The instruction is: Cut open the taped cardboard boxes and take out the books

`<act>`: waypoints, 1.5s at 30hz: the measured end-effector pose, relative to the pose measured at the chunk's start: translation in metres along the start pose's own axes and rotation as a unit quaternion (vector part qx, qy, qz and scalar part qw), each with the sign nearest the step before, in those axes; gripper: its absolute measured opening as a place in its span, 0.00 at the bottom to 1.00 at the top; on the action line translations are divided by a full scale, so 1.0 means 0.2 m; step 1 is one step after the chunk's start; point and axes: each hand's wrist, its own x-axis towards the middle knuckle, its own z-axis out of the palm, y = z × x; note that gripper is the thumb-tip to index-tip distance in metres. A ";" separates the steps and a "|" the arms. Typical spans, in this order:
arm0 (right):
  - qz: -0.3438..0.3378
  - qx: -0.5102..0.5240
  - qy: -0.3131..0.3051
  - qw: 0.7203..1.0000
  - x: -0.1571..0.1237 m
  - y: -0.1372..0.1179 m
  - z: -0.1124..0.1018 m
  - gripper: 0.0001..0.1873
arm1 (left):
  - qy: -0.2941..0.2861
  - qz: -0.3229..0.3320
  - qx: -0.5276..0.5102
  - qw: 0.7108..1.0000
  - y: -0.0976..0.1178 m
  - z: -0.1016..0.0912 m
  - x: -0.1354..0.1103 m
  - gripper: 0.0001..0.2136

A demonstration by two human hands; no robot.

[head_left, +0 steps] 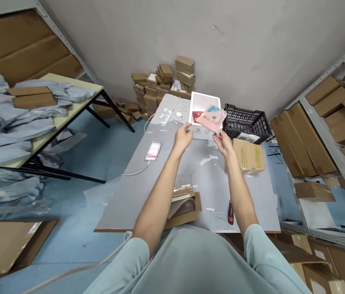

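My right hand (225,145) grips the lower corner of a thin pink-and-blue printed packet (212,118). It is tilted in front of a white bin (205,99) with handwriting on its front. To the left of the packet, my left hand (183,139) is raised with its fingers bent and slightly apart, seemingly holding nothing. Inside the bin lies a red printed item (196,116), partly covered by the packet. Below my forearms, near the table's front edge, an open cardboard box (184,209) shows pale material inside.
On the grey table (138,200) are a taped carton (248,156), a red-and-black cutter (230,213), a blurred phone (154,150) on a cable and white cables (176,114). A black crate (247,120) stands right of the bin. Shelving (331,134) with cartons flanks the right.
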 end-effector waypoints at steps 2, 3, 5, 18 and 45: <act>0.019 -0.028 0.009 0.999 0.05 -0.01 0.00 0.31 | 0.022 0.025 0.011 0.999 -0.02 -0.06 -0.01 0.23; 0.028 -0.044 0.005 0.999 0.03 0.03 -0.03 0.29 | 0.028 0.029 0.025 0.999 -0.06 -0.12 -0.06 0.23; 0.048 -0.069 -0.013 0.996 -0.10 0.18 -0.14 0.24 | 0.043 0.021 0.072 0.996 -0.21 -0.28 -0.22 0.23; 0.275 -0.266 -0.115 0.917 -1.26 0.94 -0.80 0.47 | 0.051 -0.403 0.004 0.914 -0.88 -0.94 -1.56 0.35; 0.222 -0.380 -0.521 0.731 -2.44 1.89 1.06 0.48 | 0.515 -0.221 -0.115 0.820 -0.62 -2.58 -3.15 0.36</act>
